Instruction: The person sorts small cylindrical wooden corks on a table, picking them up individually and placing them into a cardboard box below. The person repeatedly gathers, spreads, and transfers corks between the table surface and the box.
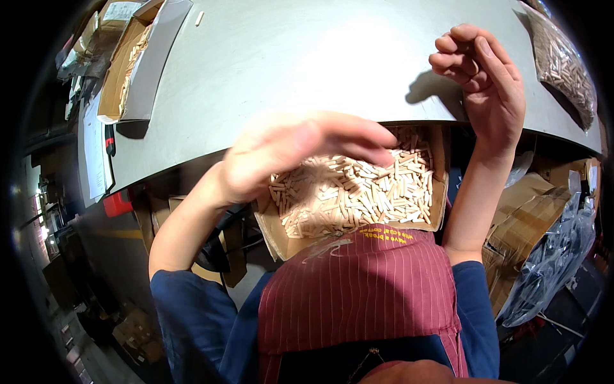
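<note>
At frame centre, the left hand (300,150) hovers flat and open over a cardboard box (281,240) of wooden dowels (352,192); the right hand (483,83), upper right, curls loosely over the grey table (288,57); whether it holds anything cannot be told.

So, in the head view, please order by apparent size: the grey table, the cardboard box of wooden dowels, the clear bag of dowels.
1. grey table
2. cardboard box of wooden dowels
3. clear bag of dowels
The box lies nearer the camera, so it may look bigger than it is.

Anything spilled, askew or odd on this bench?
One lone wooden dowel lies loose on the grey table, apart from the cardboard box of dowels under the left hand. The right hand is curled, contents hidden.
</note>
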`<state>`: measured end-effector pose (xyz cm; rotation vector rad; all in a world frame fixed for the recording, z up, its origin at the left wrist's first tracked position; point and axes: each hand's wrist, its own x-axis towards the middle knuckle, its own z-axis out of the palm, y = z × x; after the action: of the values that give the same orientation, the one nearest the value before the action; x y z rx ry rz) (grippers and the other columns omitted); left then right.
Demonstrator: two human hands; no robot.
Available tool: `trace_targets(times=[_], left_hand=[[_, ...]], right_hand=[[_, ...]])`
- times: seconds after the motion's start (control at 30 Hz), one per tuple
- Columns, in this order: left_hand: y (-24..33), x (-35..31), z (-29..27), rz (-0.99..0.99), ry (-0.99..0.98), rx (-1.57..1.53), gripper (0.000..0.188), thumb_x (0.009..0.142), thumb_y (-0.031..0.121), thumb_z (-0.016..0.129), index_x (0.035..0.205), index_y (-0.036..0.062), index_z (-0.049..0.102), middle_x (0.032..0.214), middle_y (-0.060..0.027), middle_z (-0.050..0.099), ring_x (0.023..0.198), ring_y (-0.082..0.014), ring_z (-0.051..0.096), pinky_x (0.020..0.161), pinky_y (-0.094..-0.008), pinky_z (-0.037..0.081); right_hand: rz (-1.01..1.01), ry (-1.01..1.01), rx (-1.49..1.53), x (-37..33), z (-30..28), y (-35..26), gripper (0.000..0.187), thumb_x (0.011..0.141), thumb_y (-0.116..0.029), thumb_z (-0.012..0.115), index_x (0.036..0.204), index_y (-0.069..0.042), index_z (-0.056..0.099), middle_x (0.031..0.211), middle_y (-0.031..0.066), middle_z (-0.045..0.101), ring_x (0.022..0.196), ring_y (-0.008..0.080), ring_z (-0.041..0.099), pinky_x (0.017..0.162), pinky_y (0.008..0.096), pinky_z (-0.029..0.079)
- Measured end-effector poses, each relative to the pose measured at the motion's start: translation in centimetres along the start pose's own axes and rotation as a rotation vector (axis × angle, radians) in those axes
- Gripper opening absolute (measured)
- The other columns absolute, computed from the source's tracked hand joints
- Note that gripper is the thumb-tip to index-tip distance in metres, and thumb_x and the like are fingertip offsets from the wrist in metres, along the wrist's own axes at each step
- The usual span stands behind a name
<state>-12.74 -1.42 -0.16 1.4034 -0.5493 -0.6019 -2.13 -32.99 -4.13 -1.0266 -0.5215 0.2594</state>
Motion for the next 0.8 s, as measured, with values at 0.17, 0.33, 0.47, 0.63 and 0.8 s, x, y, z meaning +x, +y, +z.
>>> trace_targets(times=[0.17,0.33,0.47,0.63,0.8], left_hand=[[0.3,-1.3,-4.4,0.096,0.732,0.318,0.053,0.111,0.038,0.048,0.136,-0.0057,0.064,0.137,-0.0214,0.066,0.125,-0.0297,0.066,0.111,-0.0416,0.048],[-2.5,-2.2,-10.8,-0.009,0.803,1.451,0.067,0.106,0.048,0.058,0.146,-0.0059,0.052,0.156,-0.0293,0.045,0.15,-0.0419,0.037,0.122,-0.0502,0.03],[-3.6,-1.7,-14.3,-0.081,0.792,1.714,0.067,0.104,0.049,0.061,0.145,-0.0037,0.054,0.149,-0.0292,0.051,0.144,-0.0431,0.044,0.118,-0.051,0.035],[-2.0,1.3,-15.8,-0.217,0.848,1.702,0.084,0.1,0.055,0.063,0.152,-0.0078,0.043,0.152,-0.0303,0.047,0.143,-0.0427,0.044,0.119,-0.0489,0.035],[0.9,4.7,-15.2,-0.344,0.946,1.366,0.108,0.087,0.057,0.077,0.158,-0.0074,0.03,0.163,-0.0314,0.031,0.152,-0.0436,0.03,0.127,-0.0494,0.025]], right_hand=[[-0.056,0.135,-0.125,0.4,-0.3,0.3,0.036,0.109,-0.012,0.051,0.137,0.01,0.059,0.127,0.0272,0.069,0.118,0.0329,0.071,0.108,0.0438,0.056],[-0.155,0.398,-0.118,1.1,4.2,-0.1,0.045,0.099,-0.008,0.065,0.139,0.009,0.053,0.132,0.0243,0.063,0.12,0.0296,0.067,0.107,0.0366,0.055],[-0.148,0.335,-0.237,1.5,4.0,1.3,0.054,0.097,-0.007,0.066,0.146,0.005,0.047,0.143,0.0209,0.054,0.138,0.0291,0.052,0.12,0.0404,0.04],[-0.077,0.2,-0.719,2.2,1.5,2.7,0.079,0.099,-0.02,0.069,0.162,0.0,0.024,0.161,0.0218,0.035,0.155,0.0332,0.029,0.129,0.0437,0.022],[0.036,0.086,-1.225,5.6,0.8,1.9,0.108,0.09,-0.043,0.081,0.164,0.002,0.016,0.165,0.031,0.026,0.156,0.0393,0.028,0.128,0.0465,0.025]])
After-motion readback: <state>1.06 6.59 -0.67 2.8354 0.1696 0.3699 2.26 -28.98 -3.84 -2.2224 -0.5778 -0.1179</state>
